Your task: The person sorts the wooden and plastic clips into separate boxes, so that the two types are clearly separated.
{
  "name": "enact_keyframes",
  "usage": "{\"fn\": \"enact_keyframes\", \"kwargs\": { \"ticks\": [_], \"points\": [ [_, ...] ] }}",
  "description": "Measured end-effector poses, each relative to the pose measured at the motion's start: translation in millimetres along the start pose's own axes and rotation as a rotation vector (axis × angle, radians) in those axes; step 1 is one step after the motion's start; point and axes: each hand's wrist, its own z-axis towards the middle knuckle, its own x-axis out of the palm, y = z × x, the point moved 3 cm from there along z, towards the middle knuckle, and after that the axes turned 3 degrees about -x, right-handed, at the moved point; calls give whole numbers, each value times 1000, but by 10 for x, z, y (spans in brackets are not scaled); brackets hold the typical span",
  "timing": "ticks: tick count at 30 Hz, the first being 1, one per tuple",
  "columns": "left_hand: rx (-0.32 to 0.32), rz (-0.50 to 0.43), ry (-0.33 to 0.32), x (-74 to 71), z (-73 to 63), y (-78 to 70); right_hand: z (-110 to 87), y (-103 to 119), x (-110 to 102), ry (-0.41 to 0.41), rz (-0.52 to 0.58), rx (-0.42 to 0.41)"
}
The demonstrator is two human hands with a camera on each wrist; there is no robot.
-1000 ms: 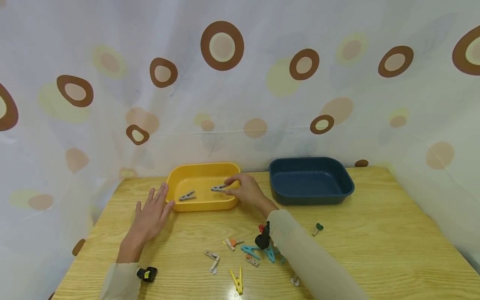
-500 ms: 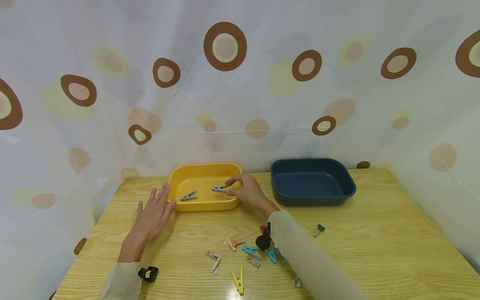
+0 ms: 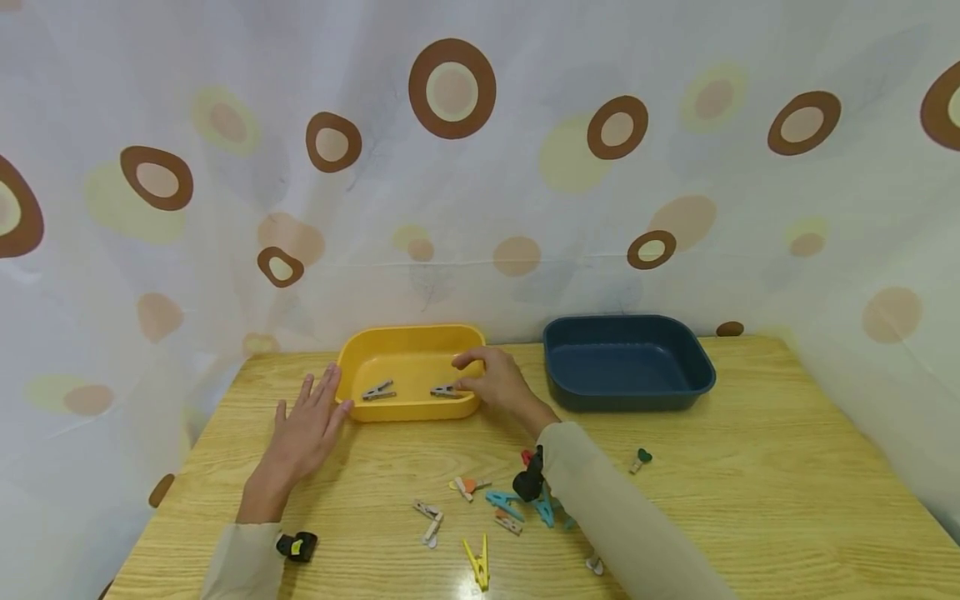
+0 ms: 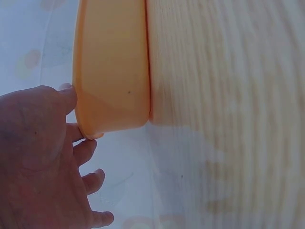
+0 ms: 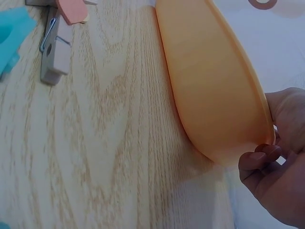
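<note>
My left hand (image 3: 300, 429) lies with fingers spread against the left end of the yellow basin (image 3: 420, 412); the thumb is at its near rim. In the left wrist view the fingertips are right at the rim. My right hand (image 3: 498, 385) reaches over the basin's right end, thumb and fingers apart with nothing between them. Just below its fingertips a grey clothespin (image 3: 445, 391) lies in the basin. A second grey clothespin (image 3: 378, 390) lies farther left inside. In the right wrist view the basin's wall hides both clothespins.
A dark blue basin (image 3: 630, 402) stands to the right. Loose on the table are a yellow clothespin (image 3: 477, 565), blue clothespins (image 3: 505, 503), wooden clothespins (image 3: 429, 521), and a small peg with a green heart (image 3: 641, 458). A patterned curtain (image 3: 450, 208) hangs behind.
The grey clothespin that my right thumb and fingers pinched is let go and lies lower in the yellow basin. My left hand stays in place at the rim.
</note>
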Motion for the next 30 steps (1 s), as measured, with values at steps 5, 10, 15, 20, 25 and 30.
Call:
{"fn": "enact_keyframes", "kwargs": {
  "ticks": [5, 10, 15, 20, 25, 30],
  "points": [
    [1, 3, -7, 3, 1, -12, -15, -4, -26, 8, 8, -24],
    [3, 5, -6, 12, -6, -32, -71, -23, -106, 17, 15, -66],
    [2, 8, -8, 4, -10, -43, -130, 2, -229, 30, 8, -66],
    [-1, 17, -5, -10, -10, -31, -175, 38, -334, 74, -6, -66],
    [-4, 13, -3, -4, -9, -12, -271, 79, -390, 115, 19, -114],
    [-5, 9, 1, -3, -9, -17, -407, 74, -445, 94, 55, -129]
  ]
}}
